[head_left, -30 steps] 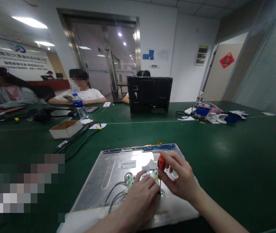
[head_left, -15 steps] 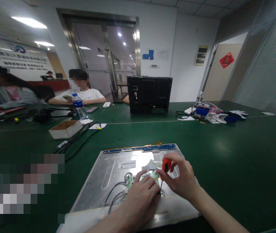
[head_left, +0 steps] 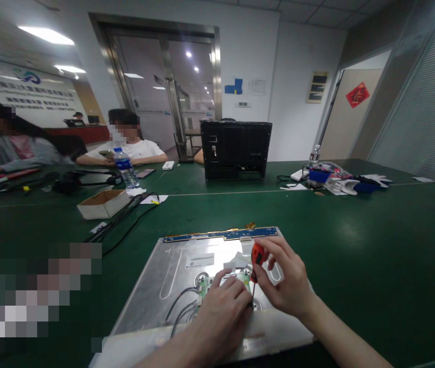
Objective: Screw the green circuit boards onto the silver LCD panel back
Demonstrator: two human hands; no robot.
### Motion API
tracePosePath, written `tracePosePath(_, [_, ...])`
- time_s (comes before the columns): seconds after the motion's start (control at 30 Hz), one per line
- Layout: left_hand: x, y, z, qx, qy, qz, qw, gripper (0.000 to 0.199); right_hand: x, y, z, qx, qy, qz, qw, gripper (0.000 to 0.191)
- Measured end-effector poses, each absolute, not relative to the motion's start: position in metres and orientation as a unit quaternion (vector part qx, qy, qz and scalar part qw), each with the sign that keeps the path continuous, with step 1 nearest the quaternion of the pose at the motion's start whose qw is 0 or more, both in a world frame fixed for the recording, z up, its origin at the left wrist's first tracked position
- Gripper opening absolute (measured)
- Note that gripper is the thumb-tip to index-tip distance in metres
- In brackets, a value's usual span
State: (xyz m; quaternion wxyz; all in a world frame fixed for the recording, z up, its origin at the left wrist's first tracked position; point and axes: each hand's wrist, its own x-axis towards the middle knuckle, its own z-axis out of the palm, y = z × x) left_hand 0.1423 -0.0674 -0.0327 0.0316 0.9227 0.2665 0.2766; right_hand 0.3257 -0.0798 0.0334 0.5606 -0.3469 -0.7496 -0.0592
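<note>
A silver metal-backed display panel point(head_left: 152, 286) lies in front of me, with a blue circuit strip point(head_left: 202, 237) along its far edge. My left hand point(head_left: 227, 301) bears down with bent fingers on a small green circuit board point(head_left: 245, 278) at the panel's middle, covering much of it. Between the thumb and fingers of my right hand point(head_left: 288, 278) is a red and black screwdriver point(head_left: 256, 255), nearly upright. Its thin shaft points down beside my left fingertips; the tip is hidden there. Dark cables point(head_left: 181, 296) run from the board's left side.
Beyond the panel stands a black monitor housing point(head_left: 236, 148) on the green table point(head_left: 355, 266). Left are an open cardboard box point(head_left: 102, 207), black cables point(head_left: 137, 217) and a water bottle point(head_left: 124, 168). Gloves point(head_left: 345, 185) lie at right. Two people sit at far left.
My right hand and the top of the screwdriver have shifted slightly left, and the handle has turned and stands more upright. My left hand stays on the circuit board.
</note>
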Motion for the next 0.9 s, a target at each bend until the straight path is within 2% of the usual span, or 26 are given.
tracePosePath(0.33, [0.1428, -0.0686, -0.0290, 0.919, 0.281, 0.272, 0.045, 0.012, 0.3284, -0.0775, 0.0316, -0.341, -0.744, -0.067, 0.571, 0.030])
tracePosePath(0.7, [0.1425, -0.0682, -0.0299, 0.923, 0.274, 0.266, 0.043, 0.013, 0.3257, -0.0800, 0.0357, -0.339, -0.742, -0.053, 0.576, 0.039])
tracePosePath(0.9, [0.1423, -0.0686, -0.0293, 0.923, 0.278, 0.263, 0.046, 0.012, 0.3279, -0.0790, 0.0303, -0.335, -0.743, -0.043, 0.578, 0.034])
